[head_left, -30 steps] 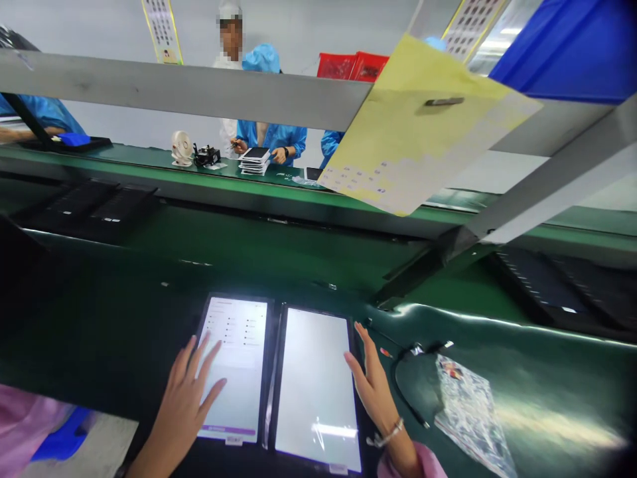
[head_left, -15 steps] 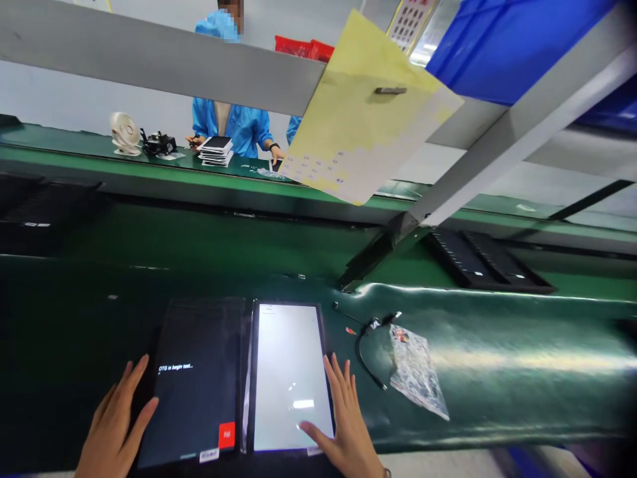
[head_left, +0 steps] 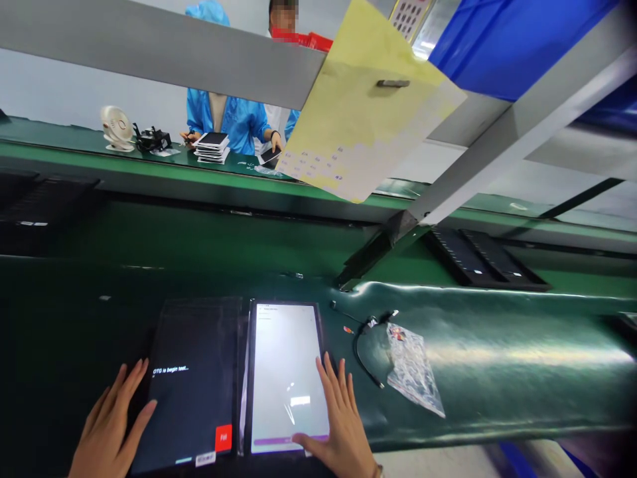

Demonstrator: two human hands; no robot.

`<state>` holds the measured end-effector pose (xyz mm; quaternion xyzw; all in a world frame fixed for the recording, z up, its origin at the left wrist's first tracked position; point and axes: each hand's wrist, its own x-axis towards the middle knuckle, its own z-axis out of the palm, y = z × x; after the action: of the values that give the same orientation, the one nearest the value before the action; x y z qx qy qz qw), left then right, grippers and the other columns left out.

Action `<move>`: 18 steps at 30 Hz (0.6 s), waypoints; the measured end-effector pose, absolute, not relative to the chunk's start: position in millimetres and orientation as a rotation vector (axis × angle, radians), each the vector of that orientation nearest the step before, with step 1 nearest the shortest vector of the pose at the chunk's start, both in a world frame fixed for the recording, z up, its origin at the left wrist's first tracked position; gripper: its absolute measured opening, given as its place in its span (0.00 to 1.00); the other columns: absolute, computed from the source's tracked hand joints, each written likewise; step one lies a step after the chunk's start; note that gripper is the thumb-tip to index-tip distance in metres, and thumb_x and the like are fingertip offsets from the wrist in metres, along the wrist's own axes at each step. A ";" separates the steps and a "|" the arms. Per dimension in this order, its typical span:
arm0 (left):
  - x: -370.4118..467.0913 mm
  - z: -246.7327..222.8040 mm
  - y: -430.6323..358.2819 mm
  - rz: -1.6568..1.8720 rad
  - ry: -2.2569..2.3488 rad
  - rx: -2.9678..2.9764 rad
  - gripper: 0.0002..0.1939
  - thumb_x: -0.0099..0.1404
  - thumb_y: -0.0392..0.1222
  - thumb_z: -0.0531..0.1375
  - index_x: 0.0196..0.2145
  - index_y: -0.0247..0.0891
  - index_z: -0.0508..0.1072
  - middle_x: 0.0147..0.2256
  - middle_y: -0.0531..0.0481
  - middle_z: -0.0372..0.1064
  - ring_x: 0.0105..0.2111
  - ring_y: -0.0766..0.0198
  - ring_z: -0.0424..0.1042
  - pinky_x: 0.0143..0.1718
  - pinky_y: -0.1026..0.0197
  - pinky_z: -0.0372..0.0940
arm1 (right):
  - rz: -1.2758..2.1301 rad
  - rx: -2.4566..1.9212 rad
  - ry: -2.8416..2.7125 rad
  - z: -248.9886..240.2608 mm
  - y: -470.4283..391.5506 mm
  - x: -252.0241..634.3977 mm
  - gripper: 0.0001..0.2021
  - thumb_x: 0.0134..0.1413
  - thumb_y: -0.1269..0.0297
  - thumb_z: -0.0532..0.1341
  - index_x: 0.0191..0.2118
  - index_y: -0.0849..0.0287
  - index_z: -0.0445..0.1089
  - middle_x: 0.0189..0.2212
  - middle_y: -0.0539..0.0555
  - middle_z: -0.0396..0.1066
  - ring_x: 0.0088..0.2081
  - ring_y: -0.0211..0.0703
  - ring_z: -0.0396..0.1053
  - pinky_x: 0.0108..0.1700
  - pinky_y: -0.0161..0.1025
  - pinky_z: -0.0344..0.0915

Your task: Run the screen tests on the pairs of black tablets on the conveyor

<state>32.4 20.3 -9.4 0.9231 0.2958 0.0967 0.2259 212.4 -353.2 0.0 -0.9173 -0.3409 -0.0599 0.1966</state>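
Since half a second ago both hands have barely shifted; only the white screen now shows a purple bar by my thumb. Green belt (head_left: 497, 358) runs across under everything. On it lie two tablets side by side: the dark tablet (head_left: 194, 385), showing a line of text and a red button, and the lit tablet (head_left: 288, 378). A clear bag (head_left: 413, 368) lies to their right, its contents too small to tell, beside a black cable (head_left: 365, 352). My left hand (head_left: 109, 431) rests flat at the dark tablet's left edge, fingers spread, gripping nothing. My right hand (head_left: 341, 425) lies spread on the lit tablet's right edge, thumb on the screen.
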 end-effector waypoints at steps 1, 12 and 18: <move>32.4 -9.6 20.3 0.267 0.816 2.547 0.37 0.70 0.65 0.42 0.70 0.45 0.54 0.69 0.45 0.56 0.70 0.43 0.50 0.65 0.27 0.56 | -0.171 -2.568 -0.950 -1.0 -353.7 213.5 0.66 0.44 0.43 0.76 0.75 0.60 0.33 0.71 0.71 0.40 0.69 0.84 0.35 0.59 0.83 0.53; 29.9 -17.4 23.0 0.314 0.771 2.603 0.34 0.72 0.62 0.44 0.70 0.48 0.52 0.68 0.46 0.58 0.70 0.43 0.50 0.63 0.28 0.59 | -0.478 -2.229 -0.755 12.7 -350.6 237.8 0.15 0.75 0.62 0.52 0.62 0.54 0.65 0.50 0.57 0.71 0.51 0.49 0.68 0.49 0.43 0.70; 28.2 -20.6 26.8 0.317 0.763 2.636 0.32 0.73 0.59 0.44 0.71 0.49 0.51 0.67 0.47 0.59 0.70 0.43 0.50 0.65 0.28 0.56 | -0.610 -2.211 -0.803 18.4 -346.4 231.5 0.11 0.69 0.74 0.51 0.48 0.58 0.69 0.37 0.54 0.68 0.39 0.43 0.65 0.39 0.37 0.67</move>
<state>28.2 26.8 -20.6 0.9371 0.2711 0.1127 0.1885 231.5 -346.4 18.4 -0.8530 -0.3096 -0.2352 0.3482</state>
